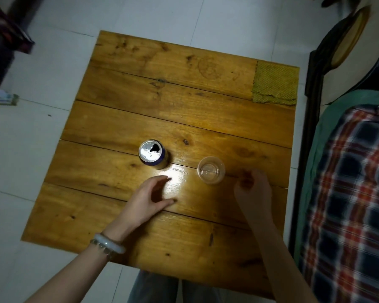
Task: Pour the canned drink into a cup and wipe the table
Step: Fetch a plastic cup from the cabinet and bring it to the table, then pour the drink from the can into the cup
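An opened drink can [153, 154] stands upright near the middle of the wooden table [140, 95]. To its right a clear plastic cup [211, 170] stands upright and looks empty. My left hand [149, 197] hovers just in front of the can, fingers apart, holding nothing. My right hand [253, 189] is just right of the cup with its fingers curled and nothing visible in them. A yellow-green cloth [275, 84] lies flat on the far right corner of the table.
White tiled floor surrounds the table. A bed with a plaid blanket [354, 204] runs along the right side, with a dark chair [341, 40] behind it. A small packet [3, 99] lies on the floor at the left. My knees are under the near edge.
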`<action>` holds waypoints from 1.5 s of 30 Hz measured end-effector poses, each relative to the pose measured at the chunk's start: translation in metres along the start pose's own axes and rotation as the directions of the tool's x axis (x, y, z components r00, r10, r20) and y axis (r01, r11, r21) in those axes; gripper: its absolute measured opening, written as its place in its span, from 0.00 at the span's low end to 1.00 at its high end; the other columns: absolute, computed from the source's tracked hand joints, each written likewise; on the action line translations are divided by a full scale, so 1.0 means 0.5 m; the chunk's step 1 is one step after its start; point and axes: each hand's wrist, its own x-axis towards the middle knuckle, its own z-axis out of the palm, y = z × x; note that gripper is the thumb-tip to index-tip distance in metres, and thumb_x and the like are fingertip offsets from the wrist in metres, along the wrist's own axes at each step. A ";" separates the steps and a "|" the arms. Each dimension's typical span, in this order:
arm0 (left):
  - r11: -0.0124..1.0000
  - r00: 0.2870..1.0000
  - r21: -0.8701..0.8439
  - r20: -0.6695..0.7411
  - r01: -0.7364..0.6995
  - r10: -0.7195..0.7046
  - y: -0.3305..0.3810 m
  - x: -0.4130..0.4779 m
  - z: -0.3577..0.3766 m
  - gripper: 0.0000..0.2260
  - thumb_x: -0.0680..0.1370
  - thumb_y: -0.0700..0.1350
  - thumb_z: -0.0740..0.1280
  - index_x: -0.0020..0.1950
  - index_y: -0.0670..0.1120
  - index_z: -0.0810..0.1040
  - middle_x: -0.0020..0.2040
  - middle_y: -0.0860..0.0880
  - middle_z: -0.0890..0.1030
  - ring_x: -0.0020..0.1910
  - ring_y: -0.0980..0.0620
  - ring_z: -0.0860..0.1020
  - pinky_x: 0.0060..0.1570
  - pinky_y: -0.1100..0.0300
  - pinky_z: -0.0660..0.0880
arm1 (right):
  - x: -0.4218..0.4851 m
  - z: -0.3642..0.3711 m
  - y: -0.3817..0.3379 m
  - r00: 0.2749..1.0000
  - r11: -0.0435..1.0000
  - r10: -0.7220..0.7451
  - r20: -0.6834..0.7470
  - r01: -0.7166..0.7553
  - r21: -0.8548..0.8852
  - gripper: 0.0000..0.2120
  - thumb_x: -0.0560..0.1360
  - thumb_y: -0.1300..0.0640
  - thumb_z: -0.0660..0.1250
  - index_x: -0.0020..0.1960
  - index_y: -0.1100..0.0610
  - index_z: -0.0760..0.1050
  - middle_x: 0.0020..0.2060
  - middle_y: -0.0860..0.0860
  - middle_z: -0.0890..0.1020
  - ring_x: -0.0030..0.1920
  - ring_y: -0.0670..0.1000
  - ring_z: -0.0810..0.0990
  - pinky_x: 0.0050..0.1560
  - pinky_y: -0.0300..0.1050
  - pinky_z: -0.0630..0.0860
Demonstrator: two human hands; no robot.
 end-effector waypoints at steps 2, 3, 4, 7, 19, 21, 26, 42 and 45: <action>0.997 0.998 -0.058 -0.022 0.055 -0.056 -0.001 -0.024 -0.042 0.28 0.65 0.49 0.76 0.63 0.47 0.72 0.58 0.61 0.75 0.57 0.69 0.74 0.59 0.73 0.68 | -0.014 0.006 -0.054 0.998 0.995 -0.066 -0.014 0.067 0.079 0.16 0.70 0.70 0.67 0.54 0.57 0.76 0.47 0.48 0.75 0.45 0.46 0.75 0.48 0.38 0.73; 0.992 0.996 -0.092 -0.034 0.084 -0.088 -0.001 -0.030 -0.061 0.27 0.66 0.47 0.75 0.63 0.47 0.71 0.57 0.61 0.75 0.56 0.70 0.74 0.57 0.75 0.67 | -0.020 0.019 -0.080 0.996 0.986 -0.085 0.018 0.081 0.145 0.17 0.69 0.71 0.67 0.52 0.54 0.75 0.46 0.49 0.77 0.45 0.46 0.76 0.48 0.39 0.74; 0.986 0.992 -0.130 -0.049 0.107 -0.114 -0.001 -0.032 -0.078 0.25 0.68 0.43 0.75 0.63 0.46 0.71 0.57 0.59 0.76 0.56 0.68 0.74 0.56 0.77 0.67 | -0.025 0.038 -0.103 0.993 0.972 -0.095 0.063 0.079 0.220 0.18 0.69 0.71 0.66 0.50 0.51 0.75 0.46 0.50 0.78 0.45 0.46 0.77 0.48 0.38 0.75; 0.969 0.984 -0.221 -0.115 0.109 -0.136 -0.006 -0.014 -0.123 0.19 0.75 0.34 0.68 0.64 0.45 0.69 0.58 0.51 0.76 0.60 0.58 0.74 0.54 0.77 0.68 | -0.035 0.117 -0.155 0.973 0.931 -0.094 0.209 0.012 0.365 0.21 0.69 0.73 0.64 0.49 0.48 0.74 0.46 0.48 0.77 0.47 0.47 0.78 0.48 0.37 0.76; 0.920 0.991 -0.370 0.067 0.130 -0.113 -0.033 0.111 -0.122 0.31 0.74 0.23 0.54 0.70 0.50 0.65 0.69 0.51 0.70 0.69 0.58 0.67 0.70 0.61 0.61 | -0.028 0.295 -0.129 0.891 0.952 0.038 0.452 -0.170 0.254 0.36 0.71 0.71 0.61 0.75 0.51 0.58 0.70 0.45 0.67 0.63 0.40 0.67 0.57 0.32 0.66; 0.888 0.986 -0.429 0.089 0.166 -0.142 -0.039 0.105 -0.115 0.31 0.74 0.22 0.53 0.72 0.46 0.64 0.70 0.48 0.69 0.70 0.56 0.66 0.71 0.59 0.61 | -0.023 0.290 -0.128 0.890 0.957 0.009 0.457 -0.140 0.254 0.35 0.71 0.72 0.61 0.74 0.51 0.58 0.66 0.43 0.68 0.64 0.39 0.65 0.59 0.32 0.66; 0.806 0.970 -0.542 0.085 0.238 -0.229 -0.029 0.074 -0.102 0.32 0.74 0.21 0.54 0.75 0.43 0.58 0.73 0.49 0.65 0.73 0.54 0.62 0.71 0.58 0.61 | -0.007 0.295 -0.135 0.885 0.955 -0.020 0.465 -0.120 0.271 0.37 0.69 0.72 0.62 0.75 0.53 0.58 0.68 0.45 0.68 0.67 0.40 0.66 0.58 0.27 0.66; -0.066 0.853 -0.947 0.313 0.316 -0.417 0.008 0.028 -0.101 0.26 0.71 0.45 0.58 0.68 0.40 0.69 0.66 0.42 0.74 0.67 0.47 0.70 0.62 0.52 0.68 | 0.055 0.304 -0.141 0.855 0.895 -0.147 0.498 -0.099 0.434 0.32 0.60 0.66 0.61 0.65 0.59 0.68 0.59 0.50 0.76 0.60 0.40 0.74 0.59 0.32 0.70; -0.146 0.842 -0.927 0.376 0.346 -0.387 0.009 0.023 -0.109 0.30 0.65 0.49 0.70 0.66 0.39 0.74 0.65 0.41 0.76 0.66 0.46 0.71 0.62 0.49 0.71 | 0.054 0.310 -0.126 0.824 0.931 -0.158 0.544 -0.060 0.360 0.37 0.64 0.67 0.68 0.72 0.58 0.62 0.67 0.52 0.71 0.69 0.47 0.68 0.69 0.47 0.66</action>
